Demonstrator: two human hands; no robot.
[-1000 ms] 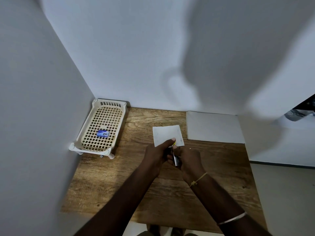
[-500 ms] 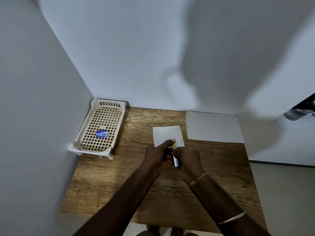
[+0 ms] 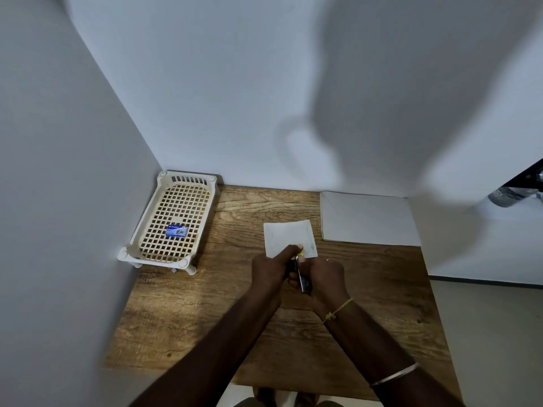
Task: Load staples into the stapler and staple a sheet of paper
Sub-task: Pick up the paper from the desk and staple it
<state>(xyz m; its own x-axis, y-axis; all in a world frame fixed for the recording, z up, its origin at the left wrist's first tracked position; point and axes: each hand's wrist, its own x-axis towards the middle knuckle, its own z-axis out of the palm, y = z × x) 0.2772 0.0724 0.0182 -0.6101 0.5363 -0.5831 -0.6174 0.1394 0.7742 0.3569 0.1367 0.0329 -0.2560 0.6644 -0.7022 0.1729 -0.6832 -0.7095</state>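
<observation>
While both hands meet over the wooden table (image 3: 182, 312), the left hand (image 3: 271, 270) and right hand (image 3: 324, 277) together clasp a small stapler (image 3: 304, 282), its yellow tip just over the near edge of a small sheet of paper (image 3: 289, 235). Left: a blue staple box (image 3: 176, 231) inside a cream lattice basket (image 3: 164, 198). Right: a larger white sheet (image 3: 367, 220).

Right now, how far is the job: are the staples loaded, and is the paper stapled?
Both hands, left and right, hold the stapler together just before the small paper. Whether staples are inside, I cannot tell. The staple box lies in the basket. The paper lies flat on the table; no staple shows, so stapling seems left.
</observation>
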